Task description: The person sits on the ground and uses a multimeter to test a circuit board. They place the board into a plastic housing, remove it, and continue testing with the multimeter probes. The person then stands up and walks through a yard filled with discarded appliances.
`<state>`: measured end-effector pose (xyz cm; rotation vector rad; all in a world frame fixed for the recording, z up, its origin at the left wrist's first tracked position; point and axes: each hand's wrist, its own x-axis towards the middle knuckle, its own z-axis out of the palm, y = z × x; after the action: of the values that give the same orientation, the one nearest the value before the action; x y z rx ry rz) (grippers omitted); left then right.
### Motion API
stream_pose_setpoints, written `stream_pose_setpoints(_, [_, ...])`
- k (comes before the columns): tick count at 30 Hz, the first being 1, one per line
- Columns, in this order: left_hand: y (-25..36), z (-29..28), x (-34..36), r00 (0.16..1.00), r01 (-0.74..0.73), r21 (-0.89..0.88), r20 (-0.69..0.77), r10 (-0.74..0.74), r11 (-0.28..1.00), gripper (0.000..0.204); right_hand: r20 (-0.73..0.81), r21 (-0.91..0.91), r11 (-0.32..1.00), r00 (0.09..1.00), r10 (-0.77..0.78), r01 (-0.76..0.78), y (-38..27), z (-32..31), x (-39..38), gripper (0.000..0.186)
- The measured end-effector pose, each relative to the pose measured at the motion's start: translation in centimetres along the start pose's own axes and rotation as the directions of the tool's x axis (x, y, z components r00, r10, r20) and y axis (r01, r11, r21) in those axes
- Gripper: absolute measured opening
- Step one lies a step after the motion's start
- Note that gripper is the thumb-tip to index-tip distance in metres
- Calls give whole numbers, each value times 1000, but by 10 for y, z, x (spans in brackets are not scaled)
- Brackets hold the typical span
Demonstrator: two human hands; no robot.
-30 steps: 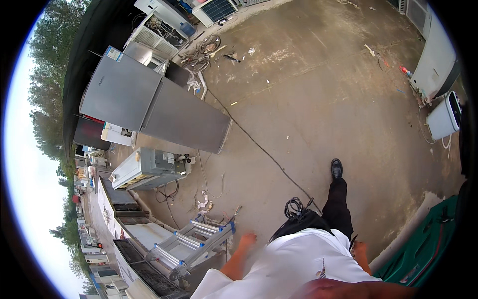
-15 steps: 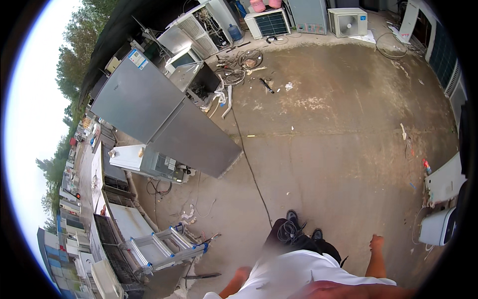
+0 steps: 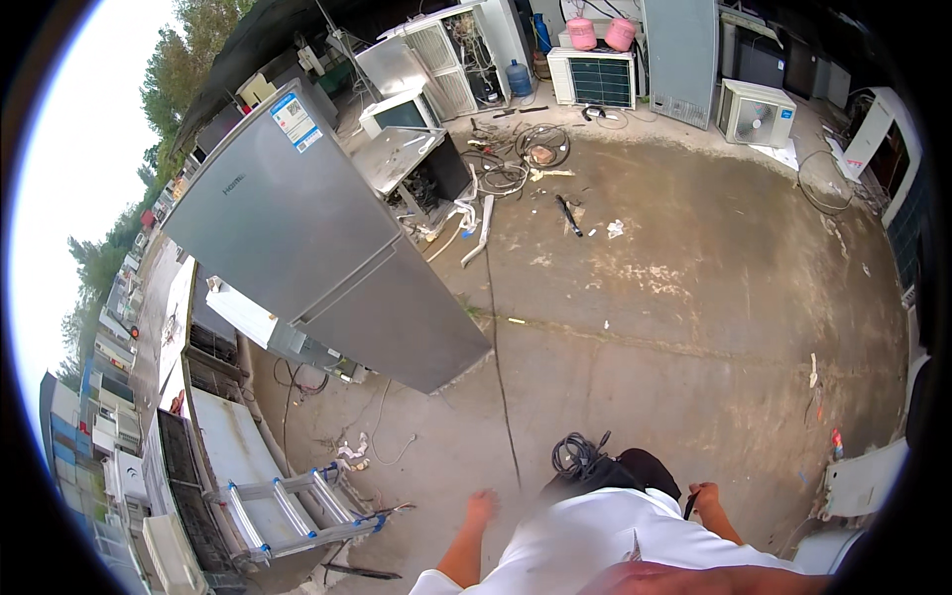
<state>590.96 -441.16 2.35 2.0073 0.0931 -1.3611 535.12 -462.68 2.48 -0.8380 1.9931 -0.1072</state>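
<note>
My left hand point(image 3: 481, 508) hangs low beside my left hip over the concrete; blur hides its fingers. At my right hip, my right hand point(image 3: 706, 498) looks curled, and a short black strip point(image 3: 689, 506) shows right against its fingers; I cannot tell whether it is gripped. A coil of black cable point(image 3: 577, 456) sits in front of my dark trousers, below my white shirt. Ahead and left stands a tall grey two-door fridge point(image 3: 317, 218) with a label on its upper door, nearest to neither hand.
A folding ladder point(image 3: 297, 511) lies at the lower left. A black cable point(image 3: 501, 387) runs along the floor beside the fridge. Coiled hoses point(image 3: 540, 149) and scraps lie farther off. Outdoor air-conditioner units point(image 3: 756, 114) and a blue water bottle point(image 3: 519, 79) line the back.
I have moved forward, so the fridge looks larger. My left hand has swung forward into fuller view. The right hand has come in toward my hip and the black strip.
</note>
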Motion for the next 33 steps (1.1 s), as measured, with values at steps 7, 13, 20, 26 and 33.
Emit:
stream_pose_setpoints(7, [134,12,-11,993,-115,-94,-42,111,989,39,342,-624,522,804,-486,581,-41,25,53,38])
stream_pose_setpoints(13, [14,-25,47,979,200,-184,72,-190,962,47,186,-339,940,976,115,-46,-149,46,95,42])
stream_pose_setpoints(20, [51,-7,50,966,-229,674,245,79,703,37,137,-288,957,988,73,-31,-302,66,113,31])
stream_pose_setpoints(26, [145,-12,143,962,132,-391,271,-23,911,27,259,-289,944,962,-83,159,-445,117,151,34])
stream_pose_setpoints(33, [354,37,153,965,132,-400,-159,-210,907,24,280,-169,948,935,-216,270,-595,138,199,30])
